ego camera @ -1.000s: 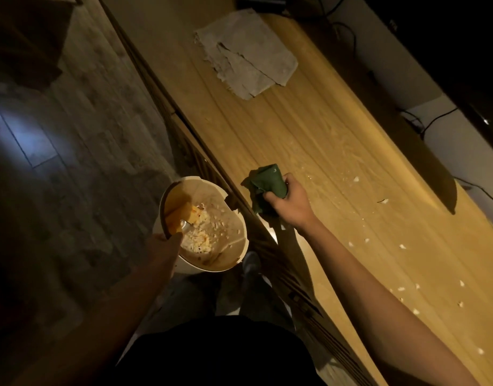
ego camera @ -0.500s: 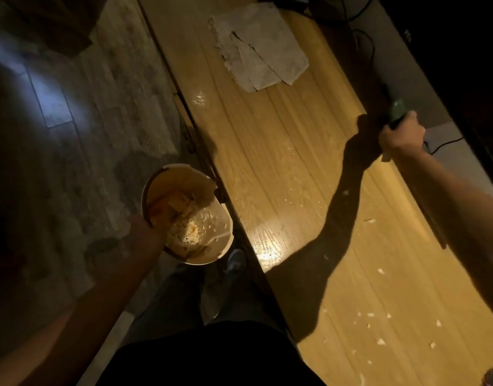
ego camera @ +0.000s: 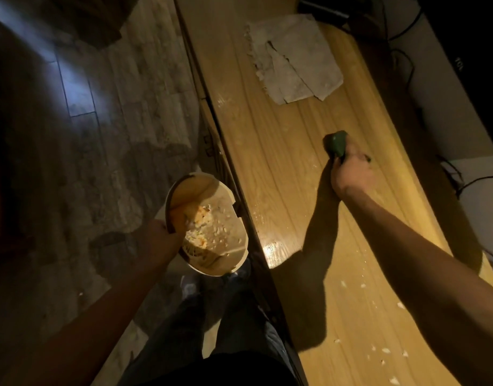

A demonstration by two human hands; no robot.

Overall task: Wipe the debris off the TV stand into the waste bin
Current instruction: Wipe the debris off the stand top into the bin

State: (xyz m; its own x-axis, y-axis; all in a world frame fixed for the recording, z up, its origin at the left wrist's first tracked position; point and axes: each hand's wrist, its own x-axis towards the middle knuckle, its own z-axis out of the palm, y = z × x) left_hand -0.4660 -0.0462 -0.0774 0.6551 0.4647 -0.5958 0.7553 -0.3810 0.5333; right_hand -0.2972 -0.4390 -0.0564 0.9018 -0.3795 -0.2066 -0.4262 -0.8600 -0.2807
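- The right hand (ego camera: 351, 174) has its fingers curled tight round a bunched green cloth (ego camera: 335, 143), which is pressed down on the wooden top of the TV stand (ego camera: 289, 168), about midway between its front and back edges.
- The left hand (ego camera: 161, 240) grips the rim of the waste bin (ego camera: 231, 218), thumb hooked inside, holding it just below the front edge of the stand; pale scraps already lie in the bin.
- White debris (ego camera: 384, 351) is scattered on the stand toward its near end, well apart from the cloth.
- A torn grey sheet (ego camera: 295, 57) lies flat at the far end of the stand.
- Half a second ago the cloth hand was at the back edge of the stand; it has since come forward to the middle of the top. The bin hand keeps its grip in about the same place.
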